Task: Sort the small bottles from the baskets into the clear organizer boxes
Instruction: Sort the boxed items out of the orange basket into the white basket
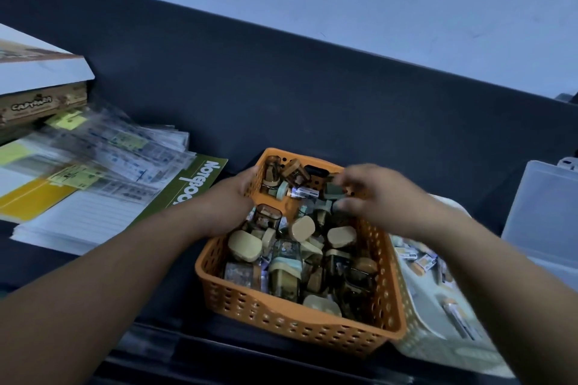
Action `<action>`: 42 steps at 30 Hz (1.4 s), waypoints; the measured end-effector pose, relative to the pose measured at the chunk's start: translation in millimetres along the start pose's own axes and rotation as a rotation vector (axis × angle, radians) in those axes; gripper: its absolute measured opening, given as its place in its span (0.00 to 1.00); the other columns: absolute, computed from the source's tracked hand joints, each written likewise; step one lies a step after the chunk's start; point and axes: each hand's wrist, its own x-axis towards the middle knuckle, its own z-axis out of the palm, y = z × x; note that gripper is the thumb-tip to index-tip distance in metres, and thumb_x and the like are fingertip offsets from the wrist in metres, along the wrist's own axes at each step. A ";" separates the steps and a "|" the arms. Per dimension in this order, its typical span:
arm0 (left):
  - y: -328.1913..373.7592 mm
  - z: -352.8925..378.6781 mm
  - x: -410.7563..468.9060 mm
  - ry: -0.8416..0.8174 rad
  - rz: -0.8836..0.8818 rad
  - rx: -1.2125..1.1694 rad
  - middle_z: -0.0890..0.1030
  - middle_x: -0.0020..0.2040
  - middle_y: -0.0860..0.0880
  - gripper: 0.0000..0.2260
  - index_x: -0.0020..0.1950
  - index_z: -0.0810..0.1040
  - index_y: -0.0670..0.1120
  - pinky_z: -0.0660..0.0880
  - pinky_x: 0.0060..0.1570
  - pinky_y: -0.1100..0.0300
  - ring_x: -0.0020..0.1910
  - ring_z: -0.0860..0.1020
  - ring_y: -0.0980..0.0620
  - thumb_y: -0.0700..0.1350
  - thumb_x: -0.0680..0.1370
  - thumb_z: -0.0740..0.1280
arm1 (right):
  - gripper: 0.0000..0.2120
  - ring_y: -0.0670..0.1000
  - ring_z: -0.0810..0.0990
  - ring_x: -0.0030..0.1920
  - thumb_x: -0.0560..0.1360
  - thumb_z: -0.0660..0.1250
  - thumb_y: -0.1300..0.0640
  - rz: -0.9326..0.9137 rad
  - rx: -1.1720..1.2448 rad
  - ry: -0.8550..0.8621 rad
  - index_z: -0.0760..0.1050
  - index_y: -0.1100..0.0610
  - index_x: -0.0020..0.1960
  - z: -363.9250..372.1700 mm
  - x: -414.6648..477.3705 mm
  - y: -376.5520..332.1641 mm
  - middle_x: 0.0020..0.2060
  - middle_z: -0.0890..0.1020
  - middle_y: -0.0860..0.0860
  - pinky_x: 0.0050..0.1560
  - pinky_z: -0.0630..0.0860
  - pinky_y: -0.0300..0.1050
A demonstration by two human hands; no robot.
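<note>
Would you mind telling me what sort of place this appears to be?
Probably a small stationery or craft seller's packing desk: an orange basket full of small bottles, stacked notepads, sleeved sheets and a clear organizer box.

Bare forearms rise from both lower corners; left hand (231, 200) grips the basket (281, 319) rim, right hand (378, 197) blurred, fingers curled.

Likely stationery stockroom, stacked notebooks (81, 222), bagged sticker sheets (125, 147)

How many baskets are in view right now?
2: the orange basket in the centre, and a pale basket against its right side, partly hidden behind it.
</note>
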 end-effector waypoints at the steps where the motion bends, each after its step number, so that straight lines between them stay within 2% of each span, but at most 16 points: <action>1: 0.3 0.7 0.4 0.003 0.017 -0.015 0.78 0.60 0.56 0.29 0.75 0.58 0.61 0.76 0.57 0.51 0.56 0.79 0.51 0.36 0.79 0.57 | 0.16 0.48 0.78 0.55 0.75 0.69 0.50 -0.064 0.065 -0.069 0.75 0.47 0.62 8.8 4.0 -18.0 0.56 0.75 0.44 0.54 0.73 0.39; 4: 3.3 2.1 -2.1 0.003 0.053 -0.038 0.79 0.53 0.58 0.26 0.68 0.64 0.63 0.76 0.49 0.60 0.50 0.78 0.57 0.34 0.79 0.57 | 0.19 0.47 0.73 0.59 0.77 0.67 0.51 -0.173 0.036 -0.229 0.72 0.46 0.68 37.2 25.8 -46.2 0.63 0.72 0.46 0.62 0.70 0.42; 6: 2.2 1.4 -0.7 -0.002 0.043 -0.030 0.80 0.54 0.55 0.29 0.71 0.62 0.62 0.77 0.49 0.56 0.51 0.79 0.54 0.34 0.78 0.56 | 0.20 0.50 0.72 0.63 0.79 0.64 0.54 -0.103 -0.027 -0.195 0.70 0.48 0.70 45.6 46.9 -37.9 0.66 0.71 0.49 0.63 0.69 0.43; 8: 0.9 0.2 -0.7 -0.004 0.005 -0.029 0.79 0.57 0.56 0.30 0.74 0.58 0.62 0.76 0.49 0.59 0.52 0.78 0.55 0.34 0.79 0.56 | 0.18 0.54 0.74 0.63 0.79 0.61 0.57 0.026 -0.106 -0.133 0.71 0.50 0.69 44.8 65.6 -17.6 0.65 0.75 0.51 0.59 0.72 0.45; 10: 0.9 -0.1 -0.4 0.001 -0.028 -0.042 0.77 0.58 0.58 0.30 0.75 0.56 0.61 0.74 0.48 0.63 0.52 0.77 0.58 0.35 0.79 0.56 | 0.16 0.56 0.76 0.58 0.78 0.60 0.59 0.098 -0.218 -0.180 0.75 0.52 0.64 43.0 76.7 0.4 0.60 0.79 0.53 0.53 0.74 0.46; 14: 1.8 0.6 -0.4 -0.001 -0.062 -0.072 0.76 0.54 0.57 0.31 0.77 0.51 0.60 0.73 0.38 0.65 0.46 0.78 0.57 0.35 0.80 0.56 | 0.14 0.54 0.77 0.51 0.80 0.57 0.56 0.095 -0.285 -0.297 0.76 0.52 0.62 51.3 87.5 4.2 0.53 0.80 0.53 0.45 0.72 0.45; 17: 2.1 -0.4 0.4 0.003 -0.039 -0.065 0.75 0.52 0.60 0.30 0.78 0.51 0.59 0.71 0.40 0.67 0.49 0.76 0.60 0.37 0.81 0.57 | 0.13 0.55 0.77 0.48 0.80 0.54 0.57 0.112 -0.332 -0.348 0.75 0.53 0.57 60.4 94.5 1.4 0.52 0.79 0.54 0.46 0.74 0.47; 19: 2.6 -0.6 -0.1 0.007 -0.022 -0.043 0.75 0.56 0.60 0.29 0.77 0.52 0.58 0.72 0.43 0.66 0.49 0.76 0.61 0.38 0.81 0.57 | 0.13 0.55 0.77 0.49 0.80 0.52 0.57 0.121 -0.351 -0.378 0.75 0.54 0.55 60.7 98.0 -2.2 0.52 0.79 0.55 0.48 0.74 0.48; 23: 0.7 -0.6 -0.3 -0.009 -0.024 -0.029 0.73 0.65 0.57 0.31 0.78 0.49 0.59 0.73 0.48 0.64 0.53 0.76 0.58 0.38 0.81 0.55 | 0.18 0.58 0.75 0.58 0.82 0.49 0.53 0.123 -0.379 -0.483 0.74 0.57 0.63 55.6 99.8 -15.0 0.60 0.77 0.57 0.58 0.71 0.49; 25: 1.2 -0.7 -0.2 -0.015 -0.024 -0.027 0.69 0.71 0.54 0.31 0.78 0.48 0.59 0.72 0.48 0.65 0.54 0.74 0.59 0.37 0.81 0.55 | 0.20 0.57 0.74 0.59 0.83 0.48 0.50 0.127 -0.343 -0.498 0.73 0.58 0.64 53.7 98.9 -18.6 0.62 0.75 0.57 0.56 0.69 0.47; 27: 2.2 -0.9 -0.4 -0.013 -0.020 -0.027 0.64 0.75 0.53 0.31 0.78 0.47 0.58 0.70 0.46 0.68 0.54 0.73 0.61 0.37 0.81 0.55 | 0.19 0.54 0.73 0.53 0.83 0.48 0.49 0.138 -0.288 -0.482 0.74 0.58 0.58 53.1 97.9 -20.6 0.57 0.76 0.56 0.50 0.66 0.45; 30: 1.9 -1.1 -0.7 -0.018 -0.015 -0.031 0.61 0.76 0.53 0.32 0.78 0.46 0.58 0.67 0.40 0.69 0.53 0.72 0.60 0.36 0.80 0.55 | 0.16 0.53 0.72 0.48 0.83 0.49 0.56 0.160 -0.246 -0.425 0.75 0.60 0.53 59.3 97.7 -19.7 0.53 0.77 0.57 0.46 0.65 0.43; 33: 1.4 -0.9 -0.4 -0.018 -0.012 -0.032 0.62 0.76 0.53 0.32 0.78 0.46 0.58 0.70 0.42 0.68 0.52 0.74 0.58 0.36 0.80 0.55 | 0.18 0.54 0.76 0.52 0.82 0.51 0.50 0.189 -0.228 -0.385 0.76 0.58 0.57 67.5 100.3 -14.2 0.55 0.78 0.56 0.52 0.73 0.46; 37: 4.3 -0.8 0.2 -0.020 0.001 -0.031 0.70 0.70 0.53 0.31 0.78 0.47 0.56 0.69 0.39 0.68 0.46 0.73 0.61 0.36 0.81 0.55 | 0.19 0.55 0.75 0.57 0.80 0.56 0.47 0.214 -0.253 -0.432 0.72 0.55 0.65 68.7 105.0 -10.7 0.60 0.76 0.54 0.58 0.73 0.48; 40: 2.2 -1.0 -0.8 -0.007 -0.001 -0.006 0.67 0.72 0.54 0.31 0.78 0.48 0.57 0.72 0.49 0.67 0.51 0.73 0.62 0.36 0.80 0.55 | 0.18 0.54 0.75 0.58 0.78 0.60 0.49 0.203 -0.236 -0.426 0.74 0.54 0.65 68.5 107.9 -11.7 0.59 0.77 0.53 0.60 0.73 0.48; 42: 1.7 -1.1 -1.5 -0.003 -0.016 -0.002 0.66 0.74 0.54 0.32 0.78 0.47 0.58 0.73 0.53 0.62 0.52 0.74 0.61 0.36 0.80 0.55 | 0.16 0.53 0.76 0.57 0.78 0.62 0.53 0.194 -0.190 -0.432 0.75 0.54 0.65 71.0 111.0 -14.2 0.59 0.78 0.53 0.56 0.74 0.45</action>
